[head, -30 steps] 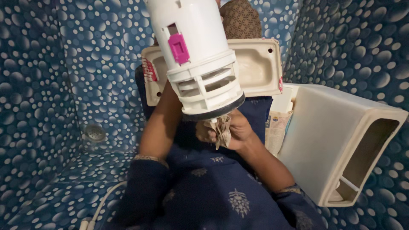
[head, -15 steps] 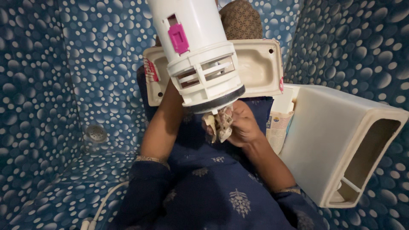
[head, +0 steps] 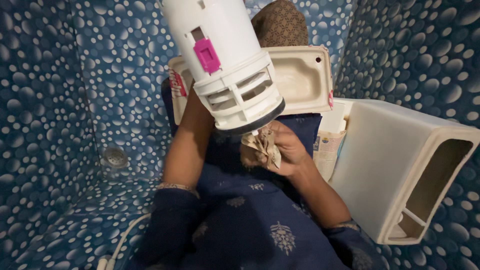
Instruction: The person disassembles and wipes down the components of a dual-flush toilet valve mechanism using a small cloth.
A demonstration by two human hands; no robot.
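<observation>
Valve (head: 225, 60) white, with a pink clip (head: 206, 54) and a black ring along its lower edge. Rag (head: 261, 145) in the right grip (head: 280, 150) tan, crumpled, stained. Sleeves (head: 175, 220) dark navy; lap cloth (head: 260, 225) beneath the grip navy with pale leaf motifs. Lid (head: 300, 75) above the grip cream, red marks at its edges. Tank (head: 400, 160) right of the grip cream. Floor (head: 65, 210) and walls (head: 45, 75) blue, covered in white bubble spots. Cushion (head: 280, 22) brown with a fine geometric print.

Tilted white flush valve (head: 227, 65), crumpled rag (head: 262, 145) beneath
</observation>
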